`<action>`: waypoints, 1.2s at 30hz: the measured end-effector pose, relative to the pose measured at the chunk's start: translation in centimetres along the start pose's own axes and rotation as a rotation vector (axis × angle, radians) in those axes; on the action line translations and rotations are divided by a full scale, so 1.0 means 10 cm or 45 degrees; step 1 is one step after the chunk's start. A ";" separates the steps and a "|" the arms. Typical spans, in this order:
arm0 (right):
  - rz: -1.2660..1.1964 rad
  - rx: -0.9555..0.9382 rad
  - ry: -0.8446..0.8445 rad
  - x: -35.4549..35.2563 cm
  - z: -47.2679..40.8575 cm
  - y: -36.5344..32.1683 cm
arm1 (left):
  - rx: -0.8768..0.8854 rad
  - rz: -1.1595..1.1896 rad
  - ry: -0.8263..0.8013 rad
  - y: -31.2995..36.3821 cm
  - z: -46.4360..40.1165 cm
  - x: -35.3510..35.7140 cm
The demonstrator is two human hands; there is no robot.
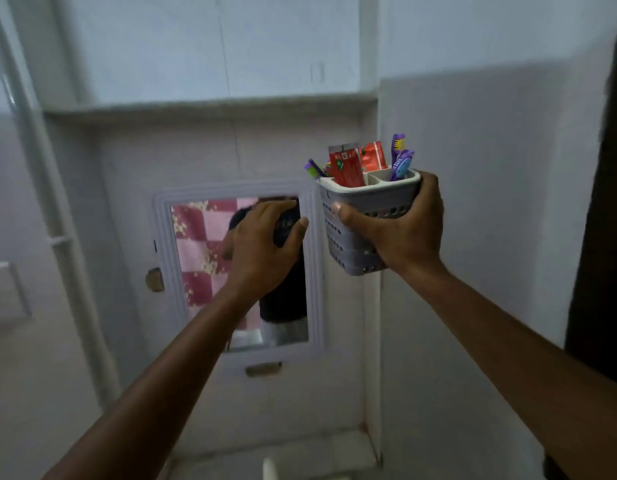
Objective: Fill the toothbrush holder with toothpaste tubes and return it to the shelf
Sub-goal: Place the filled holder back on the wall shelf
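Both arms are stretched up and out in front of a white wall. The right hand (400, 230) is raised a bit higher, fingers and thumb wrapped tight around the toothbrush holder (366, 216), thumb across the front face and the other fingers curled round the right side and back. The left hand (265, 251) is up just beside it, palm away from the camera, fingers loosely spread and slightly curled, holding nothing. It's in front of the mirror (237, 271), so it blocks part of the glass.

The shelf (210, 107) runs as a ledge across the recess above, and the holder's top is well below its front edge. There's open wall between the holder and the ledge, nothing in the way. The shelf surface itself can't be seen from this angle. To the right there's a plain wall panel, and a white pipe (40, 168) runs down the far left.

The holder is a grey plastic basket with rows of holes in its walls and dividers on top, held roughly upright, tilted a touch. Red toothpaste tubes (348, 168) stick up out of the left and back compartments. Purple toothbrushes (400, 157) poke out at the right, and another one (314, 168) leans out over the left rim.
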State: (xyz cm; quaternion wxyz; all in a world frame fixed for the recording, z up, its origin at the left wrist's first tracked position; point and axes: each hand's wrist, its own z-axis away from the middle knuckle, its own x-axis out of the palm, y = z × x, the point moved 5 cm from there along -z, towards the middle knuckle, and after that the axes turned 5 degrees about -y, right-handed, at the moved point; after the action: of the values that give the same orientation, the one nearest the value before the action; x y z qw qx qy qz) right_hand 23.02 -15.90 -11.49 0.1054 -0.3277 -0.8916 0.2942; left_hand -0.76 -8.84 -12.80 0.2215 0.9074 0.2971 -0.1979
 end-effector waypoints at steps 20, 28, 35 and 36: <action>0.075 -0.133 0.219 0.27 -2.09 -1.26 | 0.058 -0.518 0.429 -0.29 -1.93 -0.57; 0.256 -0.047 0.083 0.85 -2.50 -1.14 | 0.046 -0.470 0.532 -0.30 -1.99 -0.56; 0.416 -0.008 -0.160 1.19 -2.50 -0.79 | 0.088 -0.517 0.534 -0.33 -2.01 -0.57; 0.433 -0.006 -0.195 1.22 -2.47 -0.74 | 0.090 -0.515 0.539 -0.33 -2.01 -0.57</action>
State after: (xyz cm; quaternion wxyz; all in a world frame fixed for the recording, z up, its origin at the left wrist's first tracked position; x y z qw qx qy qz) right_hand 19.25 -1.34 12.70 -0.0148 -0.4505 -0.8295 0.3299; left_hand -2.50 1.38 5.63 0.0790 0.8580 0.5046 -0.0547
